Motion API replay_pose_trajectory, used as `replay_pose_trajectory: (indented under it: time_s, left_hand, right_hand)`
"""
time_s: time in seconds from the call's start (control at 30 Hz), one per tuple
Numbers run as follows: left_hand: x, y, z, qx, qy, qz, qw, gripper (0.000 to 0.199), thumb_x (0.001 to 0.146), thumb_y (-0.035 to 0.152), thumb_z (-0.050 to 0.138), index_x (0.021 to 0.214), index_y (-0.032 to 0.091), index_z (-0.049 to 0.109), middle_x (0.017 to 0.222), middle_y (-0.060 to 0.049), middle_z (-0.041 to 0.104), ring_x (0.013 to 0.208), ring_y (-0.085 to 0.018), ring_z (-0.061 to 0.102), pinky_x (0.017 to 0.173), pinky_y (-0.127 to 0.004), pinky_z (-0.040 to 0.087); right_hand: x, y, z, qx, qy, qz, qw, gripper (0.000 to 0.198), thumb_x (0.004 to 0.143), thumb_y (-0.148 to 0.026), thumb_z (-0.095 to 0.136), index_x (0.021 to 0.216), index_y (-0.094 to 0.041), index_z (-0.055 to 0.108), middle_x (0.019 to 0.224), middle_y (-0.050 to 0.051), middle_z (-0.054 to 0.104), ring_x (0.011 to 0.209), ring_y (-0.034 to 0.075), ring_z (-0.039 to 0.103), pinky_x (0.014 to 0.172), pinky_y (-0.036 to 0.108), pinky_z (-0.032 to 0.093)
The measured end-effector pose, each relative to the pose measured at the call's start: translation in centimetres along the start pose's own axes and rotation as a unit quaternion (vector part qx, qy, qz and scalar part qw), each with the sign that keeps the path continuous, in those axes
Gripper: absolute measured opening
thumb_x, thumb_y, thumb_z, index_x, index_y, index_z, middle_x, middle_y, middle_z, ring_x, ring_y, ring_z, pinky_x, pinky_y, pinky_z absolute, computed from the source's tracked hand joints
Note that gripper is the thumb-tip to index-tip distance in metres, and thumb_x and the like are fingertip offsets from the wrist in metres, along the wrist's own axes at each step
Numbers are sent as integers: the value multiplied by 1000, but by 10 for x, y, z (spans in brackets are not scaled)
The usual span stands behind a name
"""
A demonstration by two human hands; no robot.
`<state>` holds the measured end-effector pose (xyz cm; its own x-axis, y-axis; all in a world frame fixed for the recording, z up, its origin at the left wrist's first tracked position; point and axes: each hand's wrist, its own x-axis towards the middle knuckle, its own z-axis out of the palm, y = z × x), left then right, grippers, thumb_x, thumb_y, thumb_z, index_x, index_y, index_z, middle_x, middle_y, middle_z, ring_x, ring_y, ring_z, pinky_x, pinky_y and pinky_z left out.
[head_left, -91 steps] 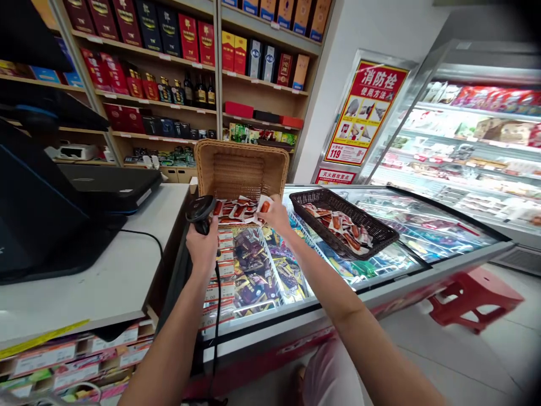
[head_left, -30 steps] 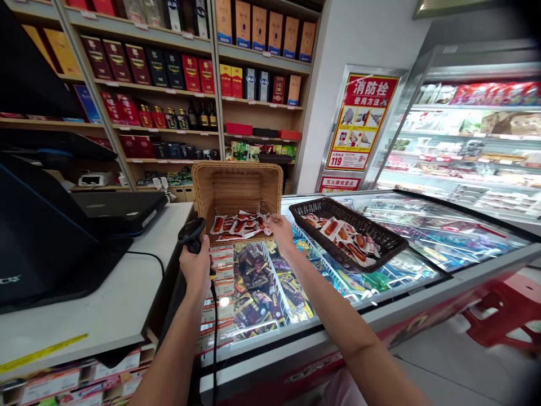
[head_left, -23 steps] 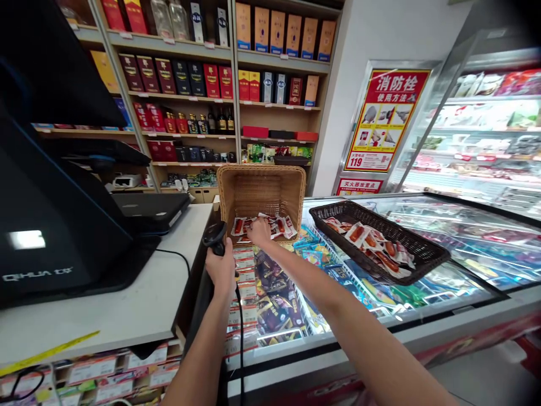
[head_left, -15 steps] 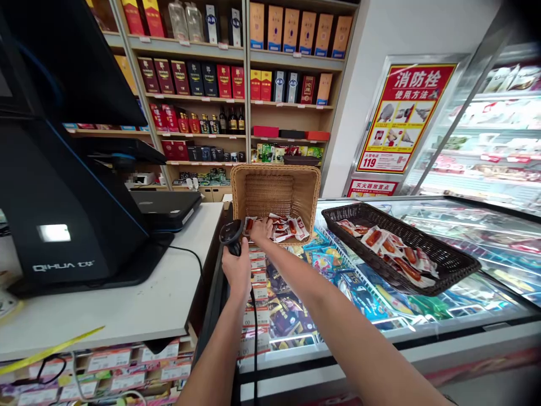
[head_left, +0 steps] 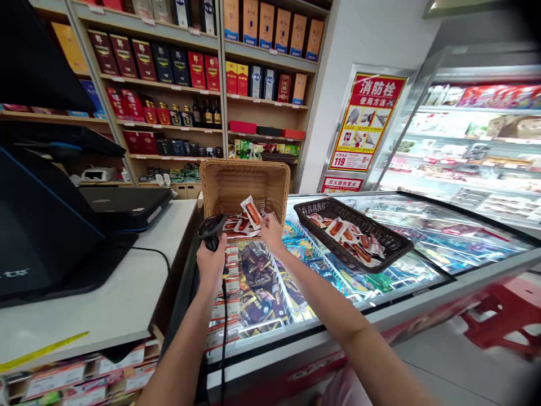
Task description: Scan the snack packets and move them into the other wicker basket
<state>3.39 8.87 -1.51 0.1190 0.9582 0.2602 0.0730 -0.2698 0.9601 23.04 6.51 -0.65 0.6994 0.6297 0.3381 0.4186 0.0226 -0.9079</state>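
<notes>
My left hand is closed round the handle of a black barcode scanner, its cable hanging down in front of the freezer. Pinched in my right hand is a packaged sausage, held up at the mouth of the tan wicker basket. The basket lies tipped with its opening toward me, and several more wrapped sausages are inside it. To the right, a dark brown woven tray holds several sausages of the same kind.
Under the basket and tray is a glass-topped freezer full of packaged goods. At left, a white counter carries a black checkout terminal. Shelves of boxed bottles stand behind. A red stool is on the floor at right.
My right hand has come up out of the pile in the basket with one packaged sausage. The view has turned right. The scanner stays in my left hand.
</notes>
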Motion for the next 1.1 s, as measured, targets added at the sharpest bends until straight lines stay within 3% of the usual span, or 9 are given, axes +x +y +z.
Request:
replay_pose_trajectory:
  time_s: [0.07, 0.17, 0.23, 0.33, 0.6, 1.1]
  left_hand:
    - [-5, 5, 4, 0, -32, -9, 999, 43, 83, 66, 71, 90, 24, 61, 58, 4, 58, 47, -17, 53, 46, -28, 41]
    - [-16, 12, 12, 55, -148, 5, 987, 43, 74, 63, 79, 80, 25, 59, 53, 5, 55, 44, -17, 50, 45, -27, 36]
    - [-25, 15, 18, 96, -216, 24, 971, 43, 72, 63, 81, 77, 25, 60, 52, 4, 56, 45, -17, 51, 45, -27, 34]
    - [-36, 19, 26, 115, -264, 32, 957, 45, 74, 67, 78, 77, 24, 62, 54, 3, 58, 46, -17, 51, 46, -27, 34]
    - [-42, 27, 29, 22, -258, -27, 966, 52, 73, 64, 84, 76, 25, 49, 49, 6, 52, 40, -12, 42, 43, -26, 34]
    - [-44, 31, 29, 79, -270, 11, 960, 50, 77, 64, 80, 71, 25, 49, 46, 6, 52, 40, -11, 42, 45, -26, 32]
  right_hand:
    - [-11, 18, -37, 68, 17, 12, 997, 25, 96, -50, 63, 87, -27, 58, 77, -2, 66, 71, 21, 66, 71, 30, 50]
    - [-25, 42, -77, 131, 46, 35, 990, 42, 89, -69, 65, 91, -27, 59, 72, -3, 65, 59, 20, 63, 61, 32, 50]
    - [-29, 53, -92, 139, 81, 55, 986, 48, 88, -74, 63, 90, -27, 58, 68, -4, 64, 56, 21, 62, 58, 32, 50]
    - [-27, 60, -101, 124, 127, 79, 981, 44, 92, -71, 59, 89, -27, 57, 65, -4, 63, 56, 21, 63, 58, 31, 50]
    - [-22, 61, -107, 87, 152, 62, 983, 34, 102, -57, 57, 94, -25, 63, 71, -2, 66, 61, 20, 65, 65, 30, 51]
    - [-23, 65, -105, 19, 152, 2, 988, 44, 107, -61, 46, 100, -22, 66, 73, 1, 65, 73, 22, 65, 72, 31, 51]
